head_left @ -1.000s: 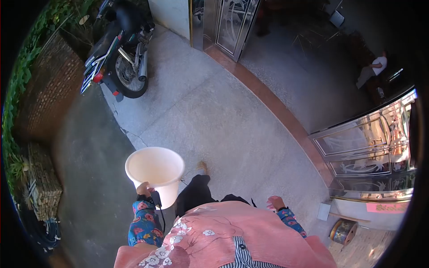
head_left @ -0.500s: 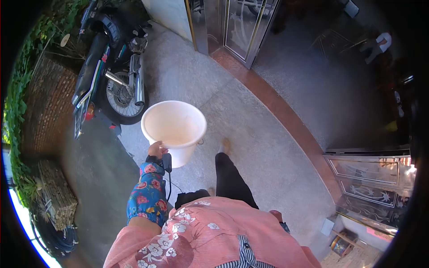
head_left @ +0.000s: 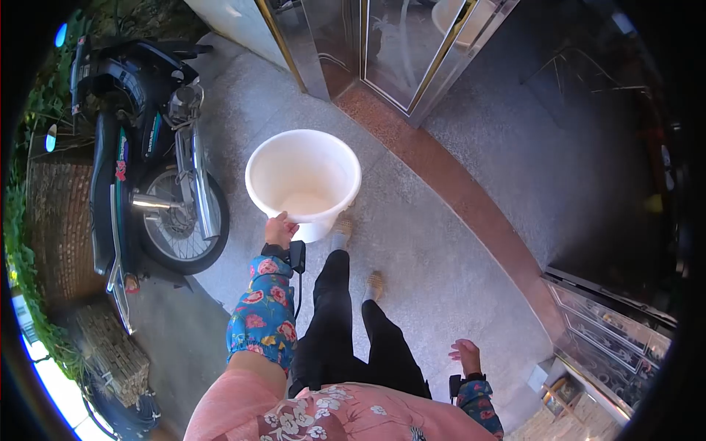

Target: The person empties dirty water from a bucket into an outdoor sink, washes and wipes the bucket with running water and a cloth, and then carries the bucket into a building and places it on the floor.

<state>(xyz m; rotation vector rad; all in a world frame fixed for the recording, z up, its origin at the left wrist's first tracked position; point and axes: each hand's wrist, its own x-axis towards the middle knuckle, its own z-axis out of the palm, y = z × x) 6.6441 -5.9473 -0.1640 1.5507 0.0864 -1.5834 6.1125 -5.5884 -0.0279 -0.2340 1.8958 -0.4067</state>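
Observation:
A large white plastic bucket (head_left: 303, 170) hangs by its rim from my left hand (head_left: 282, 229), whose fingers are wrapped over the near edge. Its wide mouth tilts toward me, and I see no contents inside apart from a slightly stained bottom. The bucket is in front of my legs, above the concrete floor. Low on the right side, my right hand (head_left: 465, 354) hangs in the air with its fingers apart and nothing in them. Both wrists wear dark bands with small black boxes, over blue flowered sleeves.
A parked motorbike (head_left: 147, 162) stands to the left beside a brick wall. A reddish doorsill (head_left: 456, 187) curves along the right, with metal-and-glass doors (head_left: 401, 55) at its far end. A stack of slats (head_left: 114, 353) lies at lower left.
My view has moved forward, so the motorbike and doors look nearer. The bucket stays in my left hand, now slightly higher and farther right in view. My right hand has come into sight.

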